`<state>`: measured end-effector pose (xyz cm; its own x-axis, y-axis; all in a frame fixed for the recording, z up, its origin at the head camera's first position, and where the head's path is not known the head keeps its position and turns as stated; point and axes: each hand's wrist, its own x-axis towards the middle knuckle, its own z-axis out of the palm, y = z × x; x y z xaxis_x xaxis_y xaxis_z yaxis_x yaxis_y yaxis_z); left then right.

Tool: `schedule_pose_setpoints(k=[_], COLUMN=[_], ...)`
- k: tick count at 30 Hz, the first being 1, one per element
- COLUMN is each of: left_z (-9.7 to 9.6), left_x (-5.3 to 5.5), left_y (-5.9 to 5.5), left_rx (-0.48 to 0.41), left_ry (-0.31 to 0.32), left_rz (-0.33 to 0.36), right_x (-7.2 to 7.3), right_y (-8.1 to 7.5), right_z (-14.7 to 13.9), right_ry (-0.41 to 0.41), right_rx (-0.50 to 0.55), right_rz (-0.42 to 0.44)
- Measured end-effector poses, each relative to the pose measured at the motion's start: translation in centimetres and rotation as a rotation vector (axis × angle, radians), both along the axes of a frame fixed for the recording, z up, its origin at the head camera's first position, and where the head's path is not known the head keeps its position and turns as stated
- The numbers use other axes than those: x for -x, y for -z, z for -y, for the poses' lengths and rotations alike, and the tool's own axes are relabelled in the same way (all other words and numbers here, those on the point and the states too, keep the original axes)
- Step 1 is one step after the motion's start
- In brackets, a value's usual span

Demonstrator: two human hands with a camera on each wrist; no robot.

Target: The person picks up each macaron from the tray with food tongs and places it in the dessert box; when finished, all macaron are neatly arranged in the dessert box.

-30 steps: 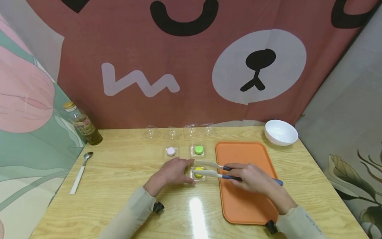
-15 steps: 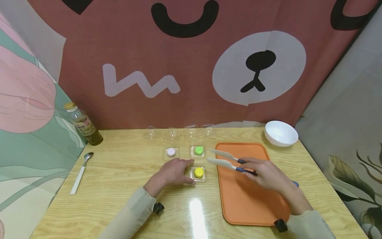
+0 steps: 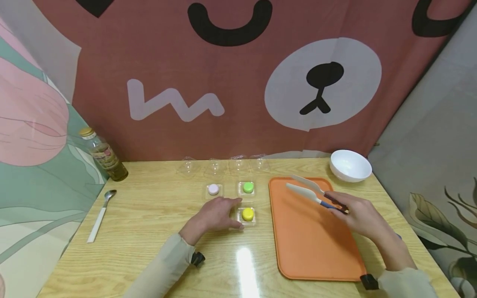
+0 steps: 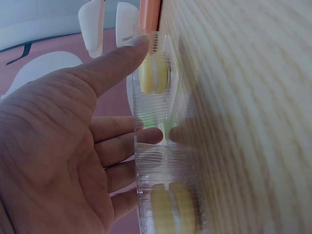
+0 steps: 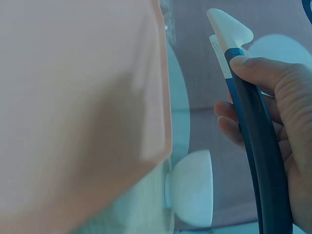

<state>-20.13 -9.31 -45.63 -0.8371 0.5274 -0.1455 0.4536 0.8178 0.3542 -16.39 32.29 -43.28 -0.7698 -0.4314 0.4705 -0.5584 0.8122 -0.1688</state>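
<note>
Above the orange tray (image 3: 316, 248), my right hand (image 3: 363, 213) grips blue-handled tongs (image 3: 303, 191) with pale flat tips, spread apart and holding nothing. The right wrist view shows the thumb on top of the handle. My left hand (image 3: 220, 213) rests by a clear plastic box base that holds a yellow macaron (image 3: 247, 214). Its thumb (image 4: 134, 46) touches the box edge and the index finger reaches along the far side, both fairly straight. A second yellow macaron (image 4: 173, 209) in another clear base shows in the left wrist view, hidden under the hand from above.
Behind stand a pink macaron (image 3: 213, 189) and a green macaron (image 3: 248, 187) in clear bases. Several domed clear lids (image 3: 238, 163) line the back edge. A white bowl (image 3: 351, 165) sits back right, a bottle (image 3: 106, 157) back left, a spoon (image 3: 100, 217) at left.
My right hand has drawn the tongs away to the right, from over the yellow macaron to above the tray. The macaron stays in its base. My left hand has kept its place.
</note>
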Motion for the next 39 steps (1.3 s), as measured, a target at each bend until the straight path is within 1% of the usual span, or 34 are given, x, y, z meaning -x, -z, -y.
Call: schedule_pose_setpoints(k=[6,8,13,17,20,24,26,28,33,39], left_z=[0.0,-0.1,-0.1,-0.1,0.1,0.4,0.4,0.4,0.3,0.0], left_x=[0.0,0.0,0.0,0.0,-0.1,-0.3,-0.3,-0.2,-0.1,0.0], left_y=[0.0,0.0,0.1,0.1,0.1,0.0,0.0,0.0,0.1,0.1], left_rx=[-0.005,-0.006,-0.011,-0.019,-0.025,-0.024,-0.026,-0.028,-0.020,-0.007], left_ry=[0.002,0.004,0.000,-0.006,-0.013,-0.021,-0.018,-0.012,-0.005,-0.006], left_rz=[0.004,0.000,0.000,0.005,0.011,0.017,0.015,0.011,0.003,0.008], right_x=[-0.4,-0.6,-1.1,-1.5,-1.7,-2.0,-2.3,-2.6,-2.9,-3.3], right_y=[0.4,0.5,0.8,1.2,1.8,2.8,3.2,3.4,3.7,3.9], right_z=[-2.0,-2.6,-4.2,-5.7,-6.7,-7.9,-8.4,-8.8,-9.5,-9.8], right_ry=[0.049,0.069,0.134,0.208,0.276,0.351,0.376,0.392,0.390,0.411], right_rx=[-0.006,-0.009,-0.017,-0.023,-0.029,-0.025,-0.008,-0.002,-0.004,0.001], right_rz=[-0.015,-0.007,-0.007,-0.012,0.034,0.120,0.133,0.128,0.093,0.112])
